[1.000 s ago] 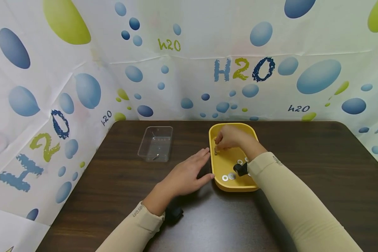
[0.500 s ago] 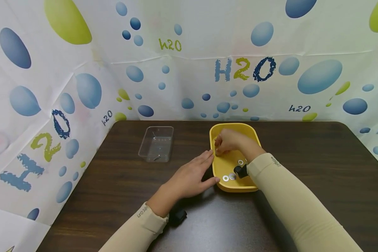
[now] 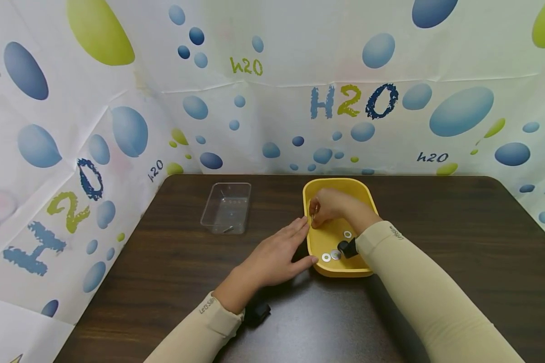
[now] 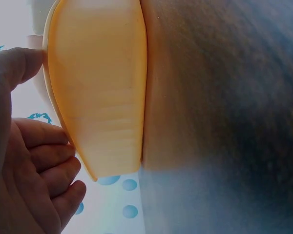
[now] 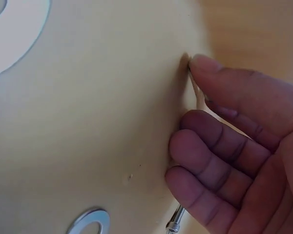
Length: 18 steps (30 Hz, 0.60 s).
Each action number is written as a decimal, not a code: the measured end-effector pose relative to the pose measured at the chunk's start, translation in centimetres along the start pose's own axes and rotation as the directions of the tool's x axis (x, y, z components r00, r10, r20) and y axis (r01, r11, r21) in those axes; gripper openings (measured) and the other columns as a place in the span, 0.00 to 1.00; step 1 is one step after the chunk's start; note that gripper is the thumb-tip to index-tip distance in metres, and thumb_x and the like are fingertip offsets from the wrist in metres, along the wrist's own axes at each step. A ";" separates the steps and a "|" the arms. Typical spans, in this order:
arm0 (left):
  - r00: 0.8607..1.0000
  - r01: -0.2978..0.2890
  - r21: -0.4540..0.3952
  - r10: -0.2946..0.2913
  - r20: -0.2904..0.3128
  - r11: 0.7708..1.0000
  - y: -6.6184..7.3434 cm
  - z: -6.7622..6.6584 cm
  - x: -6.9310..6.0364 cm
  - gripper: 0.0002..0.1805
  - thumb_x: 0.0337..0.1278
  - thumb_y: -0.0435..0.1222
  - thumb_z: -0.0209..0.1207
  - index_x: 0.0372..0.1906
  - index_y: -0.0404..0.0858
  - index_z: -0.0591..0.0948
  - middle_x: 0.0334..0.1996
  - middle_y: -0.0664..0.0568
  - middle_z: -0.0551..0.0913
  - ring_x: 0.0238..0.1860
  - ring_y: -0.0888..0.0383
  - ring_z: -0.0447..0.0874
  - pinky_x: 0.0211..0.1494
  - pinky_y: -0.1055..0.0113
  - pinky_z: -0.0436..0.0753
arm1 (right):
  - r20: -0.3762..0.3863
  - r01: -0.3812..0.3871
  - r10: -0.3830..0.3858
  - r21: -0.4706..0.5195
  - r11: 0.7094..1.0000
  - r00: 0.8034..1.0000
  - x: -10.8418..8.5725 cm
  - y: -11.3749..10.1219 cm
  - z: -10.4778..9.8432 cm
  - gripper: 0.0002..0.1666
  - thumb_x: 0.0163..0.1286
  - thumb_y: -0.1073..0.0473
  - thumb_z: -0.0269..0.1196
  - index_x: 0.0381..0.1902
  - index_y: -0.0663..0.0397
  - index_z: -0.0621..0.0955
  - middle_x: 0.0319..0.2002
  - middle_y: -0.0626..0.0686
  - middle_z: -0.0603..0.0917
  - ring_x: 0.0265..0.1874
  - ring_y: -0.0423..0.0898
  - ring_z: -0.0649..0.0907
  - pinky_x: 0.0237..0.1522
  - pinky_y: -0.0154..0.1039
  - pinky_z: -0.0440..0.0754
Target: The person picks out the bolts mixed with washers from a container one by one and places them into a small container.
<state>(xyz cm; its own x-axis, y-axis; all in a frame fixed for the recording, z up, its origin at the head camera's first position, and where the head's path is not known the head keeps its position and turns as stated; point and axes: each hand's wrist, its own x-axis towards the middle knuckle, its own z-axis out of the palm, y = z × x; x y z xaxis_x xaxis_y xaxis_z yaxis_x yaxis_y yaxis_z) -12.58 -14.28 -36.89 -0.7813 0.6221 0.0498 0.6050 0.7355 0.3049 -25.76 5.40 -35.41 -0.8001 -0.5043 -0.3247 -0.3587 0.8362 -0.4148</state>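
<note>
Pinches slim silvery metal piece (image 5: 194, 86) inside oblong yellow plastic tray (image 3: 325, 239) with right hand (image 3: 331, 205); touches rim (image 3: 308, 238) with outstretched left hand (image 3: 273, 257).

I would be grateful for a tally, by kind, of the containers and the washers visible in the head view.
Yellow tray: 1
Clear plastic box: 1
Washers in plain sight: 3 (others may be hidden)
Total: 5

Washers (image 5: 27, 27) look metal (shiny), the tray (image 3: 323, 241) plastic.
</note>
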 end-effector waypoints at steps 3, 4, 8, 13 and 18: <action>1.000 -0.001 0.001 0.001 -0.002 1.000 0.0 0.0 0.0 0.44 0.68 0.61 0.47 0.78 0.40 0.55 0.79 0.50 0.51 0.79 0.57 0.48 0.77 0.58 0.58 | 0.030 -0.021 0.019 0.037 0.999 0.999 -0.1 0.0 0.0 0.14 0.54 0.56 0.75 0.37 0.53 0.84 0.30 0.49 0.83 0.28 0.43 0.80 0.32 0.33 0.79; 1.000 -0.001 0.000 0.001 -0.002 1.000 0.0 0.0 0.0 0.44 0.68 0.61 0.47 0.78 0.40 0.55 0.79 0.50 0.51 0.79 0.57 0.48 0.77 0.58 0.58 | 0.045 -0.022 0.020 0.048 0.999 0.999 -0.1 0.0 0.0 0.14 0.53 0.56 0.75 0.36 0.53 0.83 0.28 0.49 0.83 0.26 0.43 0.79 0.30 0.32 0.79; 1.000 0.005 -0.004 -0.005 0.002 1.000 0.1 0.0 0.0 0.43 0.68 0.61 0.48 0.77 0.39 0.56 0.79 0.51 0.51 0.79 0.57 0.48 0.77 0.58 0.58 | 0.113 -0.026 0.018 0.062 0.998 0.993 -0.3 0.0 -0.1 0.10 0.56 0.57 0.74 0.29 0.52 0.82 0.22 0.47 0.79 0.21 0.41 0.76 0.25 0.31 0.75; 1.000 0.012 -0.005 -0.012 0.006 1.000 0.1 -0.1 0.1 0.43 0.68 0.62 0.47 0.77 0.40 0.56 0.79 0.52 0.50 0.79 0.58 0.47 0.77 0.58 0.58 | 0.139 -0.032 0.022 0.070 0.997 0.990 -0.5 -0.1 -0.2 0.08 0.59 0.59 0.71 0.23 0.51 0.82 0.19 0.47 0.79 0.19 0.41 0.75 0.24 0.30 0.74; 1.000 0.015 -0.003 -0.015 0.010 1.000 0.2 -0.1 0.1 0.44 0.68 0.61 0.47 0.78 0.39 0.55 0.79 0.51 0.50 0.79 0.57 0.48 0.77 0.58 0.59 | 0.126 -0.033 0.025 0.060 0.998 0.992 -0.5 0.0 -0.1 0.09 0.61 0.59 0.69 0.23 0.53 0.82 0.19 0.48 0.80 0.19 0.41 0.77 0.24 0.30 0.77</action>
<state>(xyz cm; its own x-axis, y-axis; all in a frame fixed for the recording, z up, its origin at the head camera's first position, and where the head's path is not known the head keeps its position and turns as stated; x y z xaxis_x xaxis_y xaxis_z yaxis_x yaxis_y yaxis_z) -12.58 -14.11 -36.75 -0.7890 0.6134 0.0358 0.5926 0.7442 0.3082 -25.37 5.68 -35.17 -0.7421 -0.5065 -0.4391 -0.3030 0.8377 -0.4544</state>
